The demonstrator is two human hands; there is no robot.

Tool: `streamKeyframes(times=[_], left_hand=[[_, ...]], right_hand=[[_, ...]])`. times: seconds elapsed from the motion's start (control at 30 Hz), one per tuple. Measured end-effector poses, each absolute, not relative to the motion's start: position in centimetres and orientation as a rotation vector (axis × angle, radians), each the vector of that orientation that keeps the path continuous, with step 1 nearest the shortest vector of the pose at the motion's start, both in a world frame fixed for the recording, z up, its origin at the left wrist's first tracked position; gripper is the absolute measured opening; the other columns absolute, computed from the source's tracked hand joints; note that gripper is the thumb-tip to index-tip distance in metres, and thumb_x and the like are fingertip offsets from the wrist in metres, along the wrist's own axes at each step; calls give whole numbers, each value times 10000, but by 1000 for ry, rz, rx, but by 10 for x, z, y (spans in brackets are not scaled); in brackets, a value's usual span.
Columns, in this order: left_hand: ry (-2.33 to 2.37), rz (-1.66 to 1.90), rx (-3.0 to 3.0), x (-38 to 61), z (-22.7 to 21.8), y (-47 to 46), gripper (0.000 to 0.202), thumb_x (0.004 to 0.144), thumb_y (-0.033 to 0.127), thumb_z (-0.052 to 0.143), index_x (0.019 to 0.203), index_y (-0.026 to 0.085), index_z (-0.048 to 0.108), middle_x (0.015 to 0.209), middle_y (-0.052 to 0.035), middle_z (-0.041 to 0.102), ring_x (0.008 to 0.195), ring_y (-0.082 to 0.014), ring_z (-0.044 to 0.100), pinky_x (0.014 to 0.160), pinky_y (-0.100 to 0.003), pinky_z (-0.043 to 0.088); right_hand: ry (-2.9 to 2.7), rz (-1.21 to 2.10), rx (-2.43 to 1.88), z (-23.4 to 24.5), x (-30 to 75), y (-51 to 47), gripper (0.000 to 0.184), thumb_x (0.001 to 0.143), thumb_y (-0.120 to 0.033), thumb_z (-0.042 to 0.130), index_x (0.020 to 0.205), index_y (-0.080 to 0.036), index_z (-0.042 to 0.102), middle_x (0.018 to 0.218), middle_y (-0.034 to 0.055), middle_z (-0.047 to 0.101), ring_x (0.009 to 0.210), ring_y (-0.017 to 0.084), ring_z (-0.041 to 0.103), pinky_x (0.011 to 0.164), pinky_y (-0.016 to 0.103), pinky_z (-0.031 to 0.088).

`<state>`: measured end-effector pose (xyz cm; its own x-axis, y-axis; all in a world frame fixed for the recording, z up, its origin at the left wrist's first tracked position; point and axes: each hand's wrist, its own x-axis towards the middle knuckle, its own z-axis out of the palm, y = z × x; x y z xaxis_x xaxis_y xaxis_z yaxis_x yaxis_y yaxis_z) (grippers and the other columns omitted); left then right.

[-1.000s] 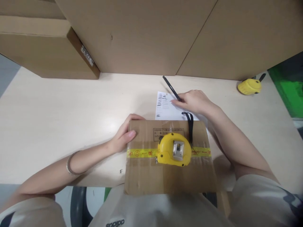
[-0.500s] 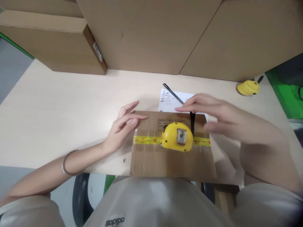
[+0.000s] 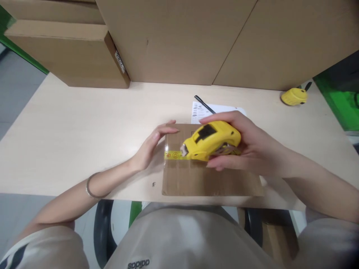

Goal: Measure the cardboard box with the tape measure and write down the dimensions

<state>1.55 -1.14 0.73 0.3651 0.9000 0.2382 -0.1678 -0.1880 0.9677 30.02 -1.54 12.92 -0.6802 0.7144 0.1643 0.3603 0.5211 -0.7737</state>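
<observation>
A brown cardboard box (image 3: 193, 179) with yellow printed tape across its top lies near the table's front edge. My right hand (image 3: 246, 145) is closed round a yellow tape measure (image 3: 215, 140), lifted above the box and tilted, its metal tip pointing left. No drawn-out blade can be made out. At the box's far left corner, my left hand (image 3: 153, 144) has its fingers bent round the edge, one lying on top and others partly hidden behind.
Beyond the box a black pen (image 3: 204, 104) lies on a sheet with handwriting (image 3: 198, 111). A second yellow tape measure (image 3: 294, 97) stands at the far right. Large cardboard boxes (image 3: 179, 45) wall off the back, and a flatter carton (image 3: 70, 59) stands at the left.
My right hand has taken hold of the tape measure, raised it off the box and turned it. My left hand's fingers have drawn in at the box's far left corner.
</observation>
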Motion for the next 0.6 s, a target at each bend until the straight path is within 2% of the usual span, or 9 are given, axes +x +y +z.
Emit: streamKeyframes(times=[0.07,0.13,0.23,0.33,0.4,0.47,0.6], left_hand=[[694,1117,1416,16,7,-9,510,1100,648,431,1281,322,779,1510,-36,703,1614,-323,450,1399,-575,274],[687,1104,1356,18,10,-9,566,1078,698,442,1260,285,782,1466,-58,734,1560,-343,524,1357,-582,364],[705,1047,1271,17,14,-7,710,1054,784,383,1322,247,762,1412,-99,763,1499,-352,597,1287,-568,468],[685,1027,1389,8,14,-2,742,1042,809,383,1358,248,752,1471,-114,733,1512,-338,593,1278,-534,479],[640,1031,1566,1,11,3,617,1021,738,557,1365,263,748,1499,-113,714,1522,-334,582,1290,-522,460],[606,1015,1701,-6,9,7,525,982,599,721,1402,284,728,1487,-116,717,1495,-327,603,1281,-508,466],[621,996,1749,-11,11,11,509,931,444,821,1410,297,730,1436,-121,734,1377,-292,687,1209,-440,538]], right_hand=[[-2262,1080,-856,139,281,-10,528,999,-434,726,1466,-302,516,1442,86,685,1079,246,765,814,348,649],[-2393,1010,-869,145,262,-6,494,1031,-410,672,1483,-266,532,1462,97,685,1076,245,757,822,356,612],[-2670,794,-904,147,244,-6,511,1026,-341,650,1525,-274,559,1518,89,672,999,251,756,703,368,535],[-2738,651,-905,144,246,-9,509,1011,-340,664,1512,-308,583,1423,55,733,946,240,755,646,355,482],[-2698,637,-928,142,259,-12,452,1020,-371,657,1468,-347,600,1302,25,778,944,233,756,654,346,486],[-2666,653,-952,141,282,-15,397,1014,-375,653,1409,-375,617,1221,7,794,937,235,756,661,350,503],[-2590,637,-1130,138,355,-22,396,1033,-396,621,1427,-429,603,1211,28,786,851,225,742,654,366,546]])
